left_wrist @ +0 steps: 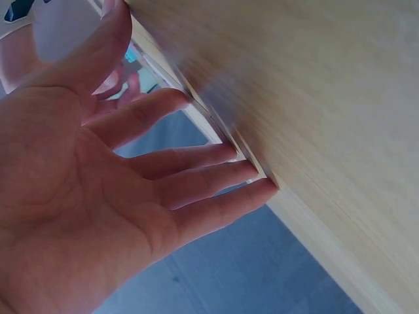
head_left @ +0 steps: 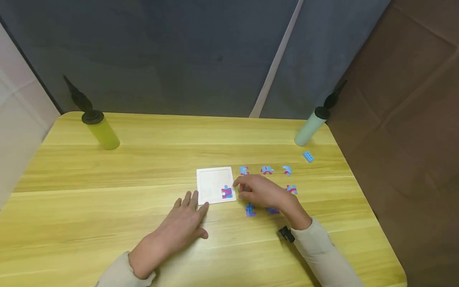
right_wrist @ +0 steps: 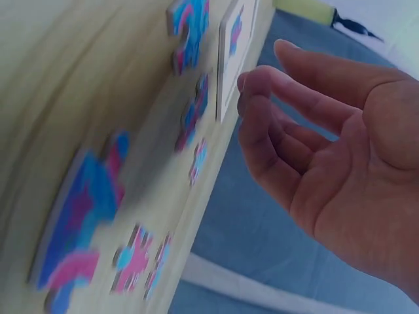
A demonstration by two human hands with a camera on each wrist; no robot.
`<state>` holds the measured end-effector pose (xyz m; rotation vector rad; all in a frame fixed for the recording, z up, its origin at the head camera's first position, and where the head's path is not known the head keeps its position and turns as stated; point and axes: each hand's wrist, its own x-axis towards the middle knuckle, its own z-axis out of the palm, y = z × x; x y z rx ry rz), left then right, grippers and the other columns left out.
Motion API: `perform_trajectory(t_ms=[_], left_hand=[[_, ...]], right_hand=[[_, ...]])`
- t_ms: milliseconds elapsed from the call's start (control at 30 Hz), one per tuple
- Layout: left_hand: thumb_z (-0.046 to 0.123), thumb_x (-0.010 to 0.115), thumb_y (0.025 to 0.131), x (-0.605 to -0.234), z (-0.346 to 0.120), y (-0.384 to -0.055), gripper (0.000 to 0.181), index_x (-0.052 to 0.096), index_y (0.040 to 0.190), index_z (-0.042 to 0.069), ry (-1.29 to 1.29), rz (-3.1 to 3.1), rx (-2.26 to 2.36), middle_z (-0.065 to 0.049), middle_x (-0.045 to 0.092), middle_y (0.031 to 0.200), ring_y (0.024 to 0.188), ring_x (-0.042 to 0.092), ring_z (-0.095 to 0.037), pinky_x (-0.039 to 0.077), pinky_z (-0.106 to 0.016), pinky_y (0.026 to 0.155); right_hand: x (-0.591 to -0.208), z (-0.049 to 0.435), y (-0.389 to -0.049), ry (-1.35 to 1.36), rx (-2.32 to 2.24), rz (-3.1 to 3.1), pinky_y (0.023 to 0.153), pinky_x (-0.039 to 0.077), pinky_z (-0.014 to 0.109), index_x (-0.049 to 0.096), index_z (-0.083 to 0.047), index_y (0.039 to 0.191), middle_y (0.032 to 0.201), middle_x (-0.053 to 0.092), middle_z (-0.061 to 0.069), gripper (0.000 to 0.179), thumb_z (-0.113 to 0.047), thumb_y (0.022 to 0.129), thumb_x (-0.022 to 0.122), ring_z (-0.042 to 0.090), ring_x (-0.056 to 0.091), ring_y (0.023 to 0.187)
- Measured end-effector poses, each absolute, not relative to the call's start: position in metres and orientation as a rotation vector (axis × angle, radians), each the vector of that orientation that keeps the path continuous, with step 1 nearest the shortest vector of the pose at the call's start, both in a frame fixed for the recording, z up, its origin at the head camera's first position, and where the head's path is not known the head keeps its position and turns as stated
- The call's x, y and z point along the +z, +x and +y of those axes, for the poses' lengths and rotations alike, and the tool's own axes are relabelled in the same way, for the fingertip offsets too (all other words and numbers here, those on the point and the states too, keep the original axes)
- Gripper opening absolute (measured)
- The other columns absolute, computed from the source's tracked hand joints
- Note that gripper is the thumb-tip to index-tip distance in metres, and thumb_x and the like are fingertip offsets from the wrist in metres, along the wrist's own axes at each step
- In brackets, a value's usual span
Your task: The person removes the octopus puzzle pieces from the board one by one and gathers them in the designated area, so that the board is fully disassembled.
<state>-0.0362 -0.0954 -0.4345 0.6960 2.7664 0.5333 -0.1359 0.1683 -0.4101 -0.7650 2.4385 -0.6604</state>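
Note:
A square white puzzle tray (head_left: pixel 215 175) lies on the table, with one blue and pink jigsaw piece (head_left: pixel 227 192) in its lower right corner. My left hand (head_left: pixel 183 225) is spread flat, its fingertips at the tray's near left edge; the left wrist view shows the palm holding nothing. Over the tray's right edge hovers my right hand (head_left: pixel 263 191), fingers loosely bent, and no piece shows between them in the right wrist view. Beneath and around it lie several loose jigsaw pieces, such as a corner piece (head_left: pixel 287 170) and a near one (head_left: pixel 250 210). The right hand partly hides the middle ones.
A yellow-green pump bottle (head_left: pixel 104 133) stands at the back left and a pale green one (head_left: pixel 309 129) at the back right. Close to the latter sits a small blue toy brick (head_left: pixel 308 156). Dark curtains hang behind the wooden table (head_left: pixel 89 223).

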Motion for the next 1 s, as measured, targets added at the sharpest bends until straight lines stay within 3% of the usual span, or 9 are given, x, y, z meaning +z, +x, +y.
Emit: perform_trajectory(t_ms=[133,400,800,1000], left_hand=[[0.039,0.081,0.083,-0.435,-0.094,-0.037,0.079,0.056,0.144,-0.004,0.7,2.767,0.517,-0.045,0.035,0.153,0.141,0.037,-0.064,0.035,-0.073,0.112],[0.039,0.082,0.082,-0.434,-0.094,-0.039,0.079,0.057,0.143,-0.005,0.726,2.78,0.508,-0.046,0.037,0.151,0.14,0.038,-0.064,0.037,-0.073,0.111],[0.039,0.083,0.081,-0.435,-0.095,-0.038,0.079,0.057,0.142,-0.005,0.739,2.791,0.518,-0.046,0.038,0.15,0.139,0.04,-0.064,0.038,-0.074,0.11],[0.039,0.082,0.082,-0.435,-0.095,-0.037,0.079,0.057,0.142,-0.005,0.724,2.787,0.52,-0.046,0.038,0.151,0.139,0.039,-0.064,0.037,-0.074,0.11]], right_hand=[[-0.411,0.154,-0.136,-0.798,-0.614,2.456,0.083,0.053,0.032,0.064,-0.009,0.135,0.109,0.07,0.003,0.033,-0.015,0.102,0.062,0.013,0.061,0.09],[-0.415,0.138,-0.139,-0.823,-0.529,2.526,0.087,0.053,0.032,0.066,-0.009,0.134,0.115,0.067,0.006,0.033,-0.016,0.102,0.063,0.017,0.06,0.099],[-0.419,0.133,-0.139,-0.798,-0.521,2.545,0.076,0.05,0.027,0.067,-0.011,0.118,0.106,0.06,0.0,0.018,-0.018,0.101,0.067,0.014,0.053,0.088],[-0.419,0.131,-0.139,-0.796,-0.562,2.557,0.075,0.051,0.028,0.062,-0.015,0.109,0.098,0.065,-0.002,0.008,-0.012,0.102,0.064,0.014,0.057,0.081]])
